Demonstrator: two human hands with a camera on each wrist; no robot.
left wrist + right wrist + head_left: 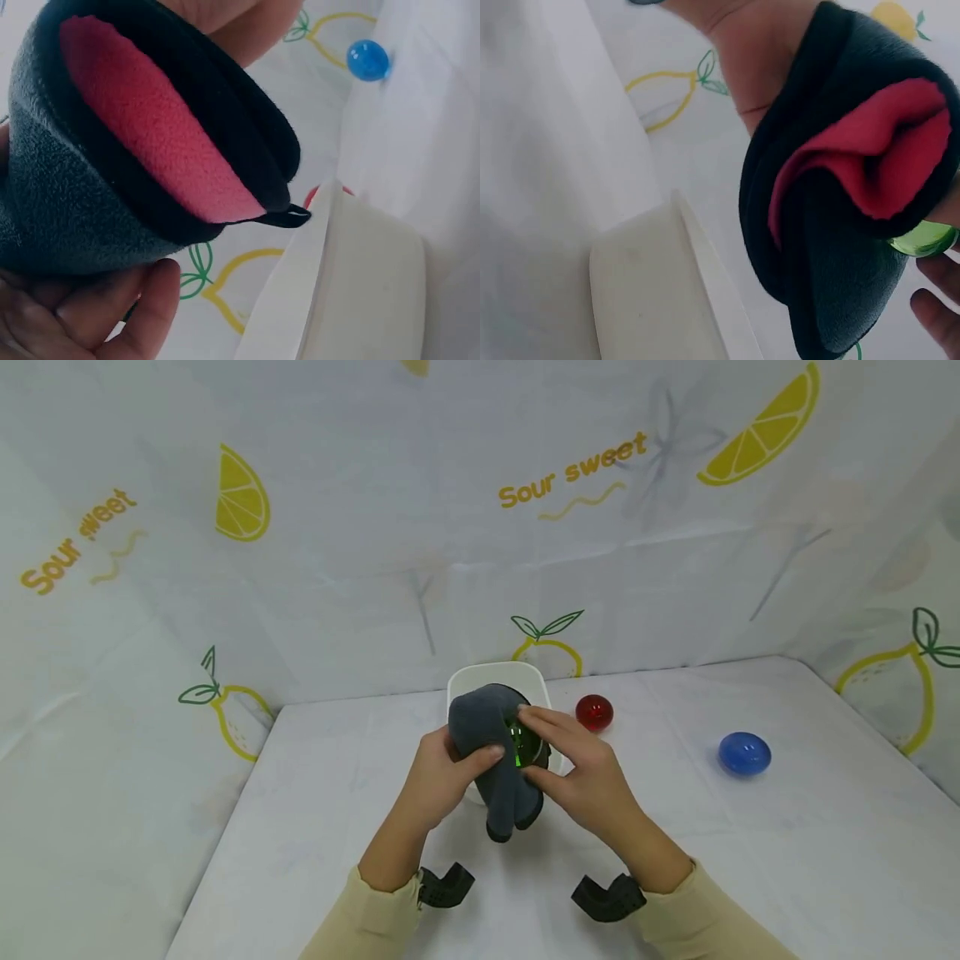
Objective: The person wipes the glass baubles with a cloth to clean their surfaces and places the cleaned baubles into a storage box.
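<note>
Wrapping of a green ball in a dark grey cloth appears to be partly done. The cloth, red on its inner face, is gripped by the left hand, whose fingers are curled round it, just above a white container. The ball is pinched against the cloth by the right hand, and part of its green surface is left uncovered. A red ball and a blue ball are seen lying untouched on the tablecloth, well apart from both hands. Two of three balls are judged to remain unhandled.
</note>
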